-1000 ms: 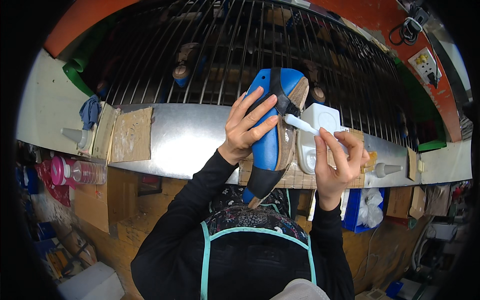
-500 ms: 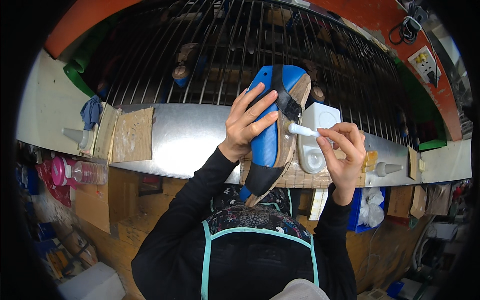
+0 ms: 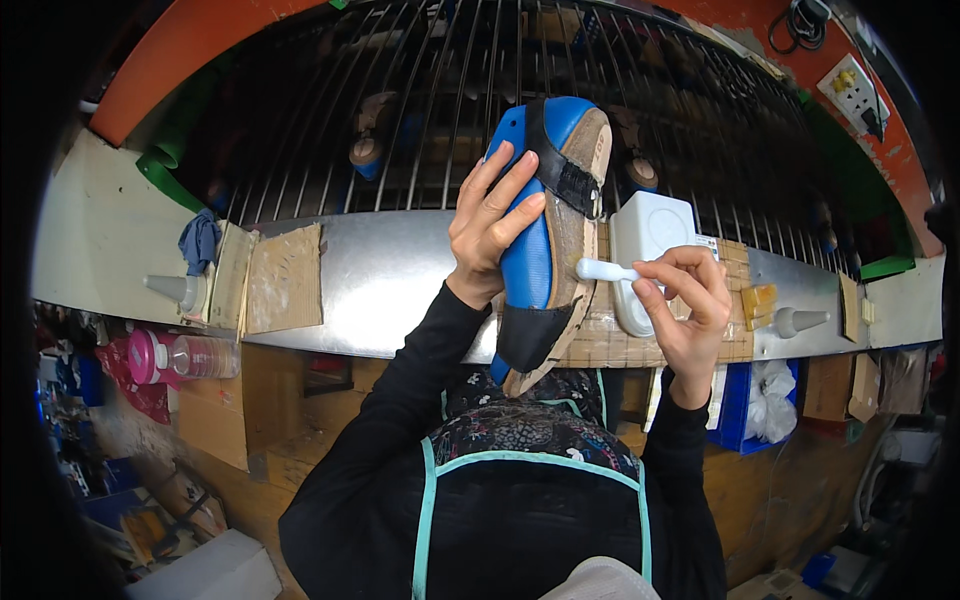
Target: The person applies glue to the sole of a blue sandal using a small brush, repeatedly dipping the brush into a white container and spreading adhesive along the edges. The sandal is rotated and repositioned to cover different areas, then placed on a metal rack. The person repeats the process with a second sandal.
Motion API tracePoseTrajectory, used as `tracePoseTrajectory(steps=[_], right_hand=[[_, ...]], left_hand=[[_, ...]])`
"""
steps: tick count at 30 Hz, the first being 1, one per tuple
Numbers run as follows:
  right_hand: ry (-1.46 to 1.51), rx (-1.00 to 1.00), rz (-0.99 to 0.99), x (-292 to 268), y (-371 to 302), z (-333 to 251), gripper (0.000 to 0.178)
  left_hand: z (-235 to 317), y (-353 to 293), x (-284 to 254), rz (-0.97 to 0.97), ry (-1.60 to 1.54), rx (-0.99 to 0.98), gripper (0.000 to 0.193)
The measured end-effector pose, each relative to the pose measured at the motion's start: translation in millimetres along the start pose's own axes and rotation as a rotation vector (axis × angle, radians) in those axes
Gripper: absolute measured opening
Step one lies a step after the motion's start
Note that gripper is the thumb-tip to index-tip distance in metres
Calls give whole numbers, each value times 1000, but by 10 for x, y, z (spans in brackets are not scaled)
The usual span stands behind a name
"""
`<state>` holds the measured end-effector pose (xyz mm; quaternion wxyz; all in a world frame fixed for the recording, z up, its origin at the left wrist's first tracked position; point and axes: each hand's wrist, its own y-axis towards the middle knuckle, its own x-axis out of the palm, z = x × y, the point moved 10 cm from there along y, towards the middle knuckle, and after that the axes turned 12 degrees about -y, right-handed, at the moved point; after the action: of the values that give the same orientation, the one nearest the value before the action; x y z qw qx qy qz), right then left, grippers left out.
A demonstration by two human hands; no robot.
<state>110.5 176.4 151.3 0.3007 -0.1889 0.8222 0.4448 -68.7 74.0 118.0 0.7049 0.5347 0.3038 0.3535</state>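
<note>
Shoe [image 3: 526, 265]: in the head view, a blue form with black straps [image 3: 533, 335] and a brown sole [image 3: 567, 250], held raised over the counter [image 3: 385, 265], sole turned rightward.
Left hand [image 3: 490, 225]: half open, fingers spread and curved over the blue side, gripping it.
Right hand [image 3: 690, 305]: thumb and fingertips pinched on a slim white applicator [image 3: 605, 271].
Applicator tip: rounded, at the sole's edge; contact is hard to tell.
White container [image 3: 652, 232]: on cardboard [image 3: 630, 350], right of the shoe.
</note>
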Motion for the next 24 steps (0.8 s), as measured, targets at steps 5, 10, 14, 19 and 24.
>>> tracePoseTrajectory(steps=[5,10,14,19,24], right_hand=[[-8,26,59,-26,-16,-10,18],[-190,-45,147,-130,43,-163,20],[-356,-112,257,-219,45,-315,21],[-273,-101,224,-182,41,-265,21],[-119,-16,94,-110,0,-101,19]], left_hand=[[32,13,-8,34,-23,25,37],[104,15,11,5,-20,45,34],[128,4,38,-12,-2,51,36],[114,-1,41,-15,6,47,34],[102,8,34,-8,8,50,34]])
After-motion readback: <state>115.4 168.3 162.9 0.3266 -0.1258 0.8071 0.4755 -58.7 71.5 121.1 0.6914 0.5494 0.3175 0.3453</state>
